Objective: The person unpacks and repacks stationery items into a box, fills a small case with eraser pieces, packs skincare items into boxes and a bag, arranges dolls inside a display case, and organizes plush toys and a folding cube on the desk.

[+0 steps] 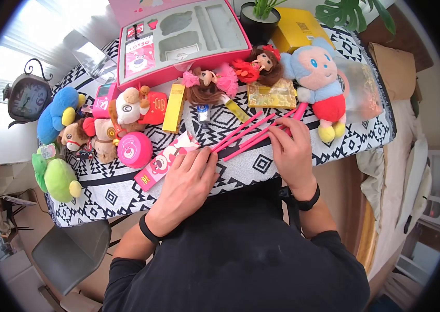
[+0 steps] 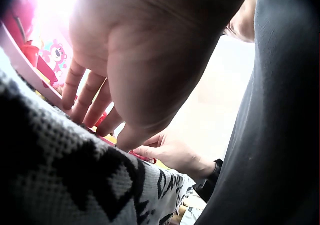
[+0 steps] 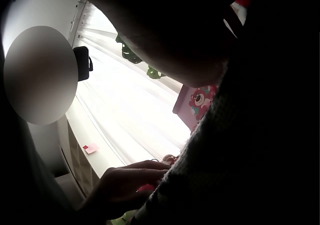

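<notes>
Several thin pink sticks [image 1: 244, 136] lie slanted on the patterned cloth between the two hands. The left hand [image 1: 185, 177] rests with its fingers stretched out, its fingertips at the sticks' lower left ends and over the edge of a pink carton with a bear print [image 1: 153, 170]. In the left wrist view its fingers point down at the cloth. The right hand [image 1: 294, 153] pinches at the sticks' upper right part with bent fingers and thumb. A wider pink piece [image 1: 300, 111] shows just beyond its fingertips. The right wrist view is mostly dark.
A pink box with a grey moulded insert [image 1: 212, 31] stands at the back. Two dolls [image 1: 204, 86], a yellow carton [image 1: 174, 108], a round pink case [image 1: 135, 150] and a gold palette [image 1: 271, 94] lie before it. Plush toys [image 1: 60, 179] line the left; a blue-and-red plush [image 1: 320, 78] sits right.
</notes>
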Available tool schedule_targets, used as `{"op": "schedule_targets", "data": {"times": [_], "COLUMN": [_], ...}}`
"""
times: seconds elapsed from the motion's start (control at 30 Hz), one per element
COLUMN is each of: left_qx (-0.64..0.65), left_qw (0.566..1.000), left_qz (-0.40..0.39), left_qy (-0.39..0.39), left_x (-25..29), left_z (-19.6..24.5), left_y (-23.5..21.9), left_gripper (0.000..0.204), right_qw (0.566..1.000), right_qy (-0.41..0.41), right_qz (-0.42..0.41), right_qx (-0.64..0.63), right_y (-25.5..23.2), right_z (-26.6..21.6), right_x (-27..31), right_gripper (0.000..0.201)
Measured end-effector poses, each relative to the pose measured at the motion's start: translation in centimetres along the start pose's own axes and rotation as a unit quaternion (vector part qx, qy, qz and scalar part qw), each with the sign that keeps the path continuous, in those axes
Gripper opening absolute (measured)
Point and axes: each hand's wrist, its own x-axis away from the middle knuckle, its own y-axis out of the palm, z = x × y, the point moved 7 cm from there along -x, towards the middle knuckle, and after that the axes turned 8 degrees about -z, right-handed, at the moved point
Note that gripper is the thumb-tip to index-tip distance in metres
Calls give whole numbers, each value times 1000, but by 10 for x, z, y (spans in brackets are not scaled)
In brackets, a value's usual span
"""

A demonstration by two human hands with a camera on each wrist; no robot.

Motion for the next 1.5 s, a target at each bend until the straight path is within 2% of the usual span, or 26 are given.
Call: {"op": "schedule_targets", "data": {"times": [0.2, 0.27, 0.37, 0.5, 0.6, 0.73, 0.87, 1.0, 1.13, 1.2, 1.3, 1.4, 1.47, 1.5], "left_qx": [5, 6, -18, -37, -55, -38, -34, -54, -86, -124, -99, -104, -211, -254], "left_qw": [1000, 1000, 995, 990, 986, 984, 989, 987, 983, 981, 988, 989, 970, 964], "left_qz": [11, 23, 81, 96, 104, 115, 116, 129, 160, 142, 110, 76, -5, -40], "left_qy": [8, 13, -47, -98, -122, -128, -89, -74, -41, -37, -52, -73, -119, -66], "left_x": [1, 8, 31, 49, 54, 50, 55, 56, 42, 25, -11, -55, -80, -84], "left_z": [0, -3, -21, -40, -47, -39, -36, -43, -66, -78, -130, -190, -202, -191], "left_y": [-7, -12, -25, -23, -13, -21, -34, -71, -130, -161, -182, -185, -173, -159], "left_gripper": [53, 53, 49, 49, 49, 49, 53, 43, 34, 30, 24, 24, 28, 29], "right_qw": [998, 997, 991, 983, 982, 979, 980, 980, 977, 976, 976, 978, 981, 981], "right_qy": [-24, -58, -69, -105, -117, -136, -138, -124, -134, -138, -141, -132, -122, -119], "right_qz": [-18, 33, 53, 55, 27, 3, -3, 1, 6, 9, 13, 13, 9, 13], "right_qx": [-54, -41, -103, -137, -148, -149, -140, -158, -167, -167, -165, -159, -153, -151], "right_y": [6, -3, -10, -4, 2, 6, 4, 5, 6, 5, 3, 4, 4, 2], "right_z": [-15, -21, -24, -31, -41, -50, -53, -54, -57, -58, -58, -54, -51, -50], "right_x": [2, 3, 12, 14, 9, 5, 4, 4, 5, 6, 5, 10, 10, 10], "right_gripper": [24, 25, 27, 29, 26, 32, 30, 25, 26, 26, 27, 27, 27, 27]}}
